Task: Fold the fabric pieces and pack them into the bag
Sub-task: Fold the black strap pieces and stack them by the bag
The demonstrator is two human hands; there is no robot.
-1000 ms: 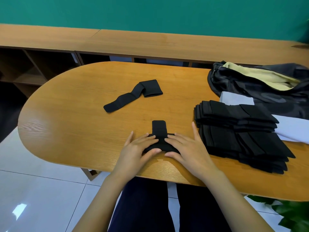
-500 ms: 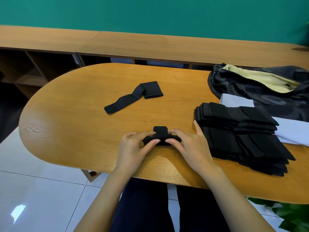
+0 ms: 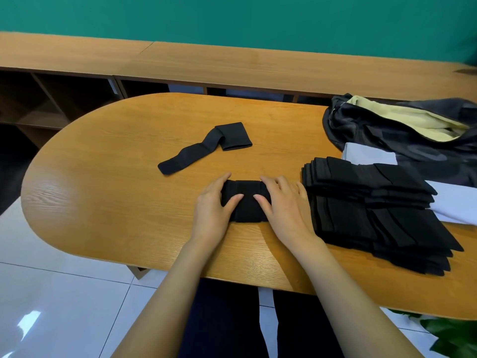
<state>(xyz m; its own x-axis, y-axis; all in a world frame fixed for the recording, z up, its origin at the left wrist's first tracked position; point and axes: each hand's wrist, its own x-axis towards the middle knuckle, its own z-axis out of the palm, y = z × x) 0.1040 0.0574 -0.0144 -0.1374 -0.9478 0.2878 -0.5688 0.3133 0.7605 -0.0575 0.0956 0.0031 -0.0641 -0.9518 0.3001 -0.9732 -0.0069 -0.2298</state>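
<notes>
Green wall far behind, low wooden shelf before it, oval wooden table nearer. At near middle of table: folded black fabric piece, flat on the wood. Left hand clamped on its left end, right hand on its right end, thumbs on top, fingers curled over far edge. Just right: stack of black pieces, partly over white sheet. Far right: dark bag, mouth open. Farther on table: loose black strip.

matt black knit cloth piece, satin wood-grain surface, glossy white tiled floor, dark sheeny fabric bag far right
</notes>
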